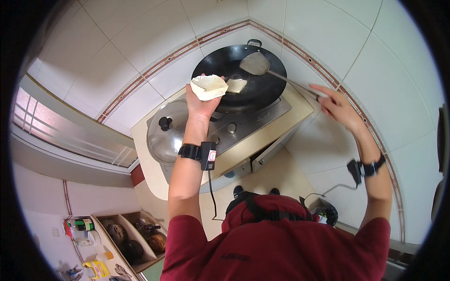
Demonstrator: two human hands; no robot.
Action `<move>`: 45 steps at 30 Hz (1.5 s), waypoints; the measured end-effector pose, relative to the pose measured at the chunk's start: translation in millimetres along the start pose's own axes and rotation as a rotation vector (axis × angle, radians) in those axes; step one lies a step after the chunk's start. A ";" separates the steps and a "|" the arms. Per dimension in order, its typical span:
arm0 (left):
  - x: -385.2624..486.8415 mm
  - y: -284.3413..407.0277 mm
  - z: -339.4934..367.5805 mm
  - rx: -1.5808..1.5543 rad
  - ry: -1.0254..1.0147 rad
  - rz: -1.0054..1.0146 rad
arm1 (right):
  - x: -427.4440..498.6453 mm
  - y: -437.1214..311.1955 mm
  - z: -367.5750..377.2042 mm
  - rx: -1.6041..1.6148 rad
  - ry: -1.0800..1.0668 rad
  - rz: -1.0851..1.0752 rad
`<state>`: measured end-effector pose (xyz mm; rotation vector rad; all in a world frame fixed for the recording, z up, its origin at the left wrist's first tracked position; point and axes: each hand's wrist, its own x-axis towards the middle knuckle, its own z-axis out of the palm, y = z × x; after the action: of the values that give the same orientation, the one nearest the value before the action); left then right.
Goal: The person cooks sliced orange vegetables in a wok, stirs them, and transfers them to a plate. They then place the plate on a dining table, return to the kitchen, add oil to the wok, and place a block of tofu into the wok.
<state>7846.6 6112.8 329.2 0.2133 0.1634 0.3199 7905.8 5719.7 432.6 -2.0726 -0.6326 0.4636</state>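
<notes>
My left hand (203,104) holds a shallow off-white bowl-like piece (209,87) with an uneven rim, over the near left edge of a black wok (258,95). A pale flat slab of food (236,85) lies in the wok, right beside that piece. My right hand (335,105), slightly blurred, is at the dark handle end of a metal wok spatula (255,64), its index finger stretched out. The spatula's broad blade is over the far side of the wok, and its handle crosses the wok's right rim.
The wok stands on a steel gas hob (251,123) with knobs, in a tiled corner. A domed lid with a black knob (167,131) lies left of it. Below, a cabinet door (269,154) stands ajar. A lined bin (327,214) and a shelf of pots (132,235) are lower down.
</notes>
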 end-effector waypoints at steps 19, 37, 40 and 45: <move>34.7 -27.8 15.9 0.157 -0.248 -0.101 | -95.6 6.0 28.9 0.363 -0.040 0.117; 42.3 -29.3 17.6 0.273 -0.185 -0.155 | -62.3 -16.7 67.3 0.482 -0.033 0.134; 43.6 -30.8 15.8 0.184 -0.182 -0.224 | -57.7 -14.2 76.7 0.533 -0.011 0.155; 47.8 -34.4 8.4 0.175 -0.175 -0.266 | -52.4 -8.5 95.4 0.448 0.041 0.125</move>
<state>7903.1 6095.0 323.2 0.3876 0.0450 0.0208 7810.0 5754.7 393.5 -1.6933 -0.3364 0.5747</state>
